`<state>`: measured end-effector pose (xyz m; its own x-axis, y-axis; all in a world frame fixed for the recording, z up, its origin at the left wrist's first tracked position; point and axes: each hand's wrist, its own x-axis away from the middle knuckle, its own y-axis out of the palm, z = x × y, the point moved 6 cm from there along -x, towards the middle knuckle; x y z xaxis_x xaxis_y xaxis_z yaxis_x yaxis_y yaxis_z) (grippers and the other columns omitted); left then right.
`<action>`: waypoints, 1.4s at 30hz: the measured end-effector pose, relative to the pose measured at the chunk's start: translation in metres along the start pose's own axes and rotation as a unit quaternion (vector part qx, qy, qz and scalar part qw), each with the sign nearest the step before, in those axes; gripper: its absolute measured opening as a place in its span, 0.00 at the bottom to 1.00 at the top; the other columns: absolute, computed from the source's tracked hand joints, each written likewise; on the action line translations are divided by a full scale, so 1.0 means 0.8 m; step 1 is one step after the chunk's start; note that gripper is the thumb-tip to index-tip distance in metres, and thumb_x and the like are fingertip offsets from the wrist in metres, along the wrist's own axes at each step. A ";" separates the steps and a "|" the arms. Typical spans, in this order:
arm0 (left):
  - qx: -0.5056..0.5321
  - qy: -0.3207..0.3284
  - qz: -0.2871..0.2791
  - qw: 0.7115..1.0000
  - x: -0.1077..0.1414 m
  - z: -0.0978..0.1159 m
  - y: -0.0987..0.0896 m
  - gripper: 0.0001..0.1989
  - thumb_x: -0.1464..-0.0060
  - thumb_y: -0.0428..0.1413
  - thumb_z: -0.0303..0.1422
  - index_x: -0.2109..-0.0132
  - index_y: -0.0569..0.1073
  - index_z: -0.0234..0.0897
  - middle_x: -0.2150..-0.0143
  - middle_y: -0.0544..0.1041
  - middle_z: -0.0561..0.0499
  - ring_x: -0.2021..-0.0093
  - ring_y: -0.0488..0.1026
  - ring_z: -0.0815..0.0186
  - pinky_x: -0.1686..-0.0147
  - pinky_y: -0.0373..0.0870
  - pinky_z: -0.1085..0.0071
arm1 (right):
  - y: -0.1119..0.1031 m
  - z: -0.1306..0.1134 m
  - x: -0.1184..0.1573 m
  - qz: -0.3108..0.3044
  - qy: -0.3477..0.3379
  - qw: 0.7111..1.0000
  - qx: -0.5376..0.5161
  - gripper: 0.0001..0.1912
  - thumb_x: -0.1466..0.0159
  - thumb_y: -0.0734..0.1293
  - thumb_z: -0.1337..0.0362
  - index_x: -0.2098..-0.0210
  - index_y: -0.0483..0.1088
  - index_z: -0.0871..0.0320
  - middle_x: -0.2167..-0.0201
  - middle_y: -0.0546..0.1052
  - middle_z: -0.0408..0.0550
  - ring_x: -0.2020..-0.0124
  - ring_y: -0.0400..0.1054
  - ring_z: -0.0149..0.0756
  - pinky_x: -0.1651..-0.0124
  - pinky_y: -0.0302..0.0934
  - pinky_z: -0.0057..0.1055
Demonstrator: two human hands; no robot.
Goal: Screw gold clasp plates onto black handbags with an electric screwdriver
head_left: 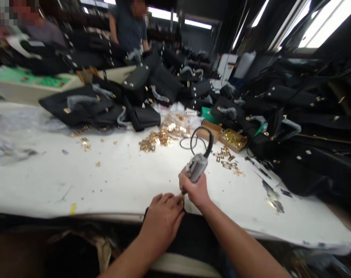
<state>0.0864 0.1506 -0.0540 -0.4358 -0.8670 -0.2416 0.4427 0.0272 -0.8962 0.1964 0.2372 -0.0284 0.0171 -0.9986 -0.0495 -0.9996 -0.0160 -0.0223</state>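
Observation:
My right hand (198,191) is wrapped round a grey electric screwdriver (197,168), tilted with its tip pointing down. A black cord loops from its top end. Under the tip, at the table's front edge, is a small gold metal fitting (183,200), partly covered by fingers. My left hand (164,216) lies across a black bag (193,229) and grips it beside that fitting, fingertips close to the screwdriver tip. Most of the bag hangs below the edge, hidden by my hands and forearms.
On the white table (120,181) lie a heap of gold fittings (156,141), loose gold frames (226,158) and a cardboard box of gold pieces (233,139). Black bags (88,104) are piled behind and on the right. A person (129,29) stands at the back.

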 end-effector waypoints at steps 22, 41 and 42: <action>0.004 0.002 -0.003 1.000 -0.003 0.003 -0.004 0.10 0.37 0.58 0.36 0.49 0.79 0.46 0.46 0.81 0.51 0.47 0.73 0.56 0.49 0.70 0.54 | -0.041 0.000 0.019 0.092 -0.033 0.986 -0.136 0.23 0.41 0.74 0.47 0.77 0.69 0.60 0.84 0.71 0.43 0.84 0.61 0.28 0.81 0.58 0.25; 0.011 -0.005 -0.007 1.000 -0.003 -0.002 0.001 0.10 0.34 0.55 0.36 0.51 0.80 0.47 0.46 0.81 0.54 0.46 0.72 0.58 0.50 0.67 0.56 | -0.025 0.005 0.035 0.111 0.014 0.969 -0.221 0.23 0.44 0.75 0.47 0.76 0.66 0.58 0.84 0.68 0.39 0.83 0.62 0.28 0.80 0.59 0.26; 0.011 -0.006 -0.009 1.000 -0.003 -0.002 0.002 0.09 0.34 0.56 0.36 0.51 0.80 0.47 0.46 0.81 0.54 0.46 0.72 0.58 0.50 0.67 0.56 | -0.025 0.005 0.035 0.109 0.013 0.969 -0.221 0.23 0.43 0.75 0.47 0.76 0.67 0.58 0.83 0.68 0.39 0.83 0.62 0.28 0.80 0.59 0.26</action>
<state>0.0867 0.1532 -0.0553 -0.4346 -0.8732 -0.2207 0.4516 0.0008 -0.8922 0.2169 0.2094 -0.0334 -0.1908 -0.9814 0.0205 -0.8909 0.1819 0.4161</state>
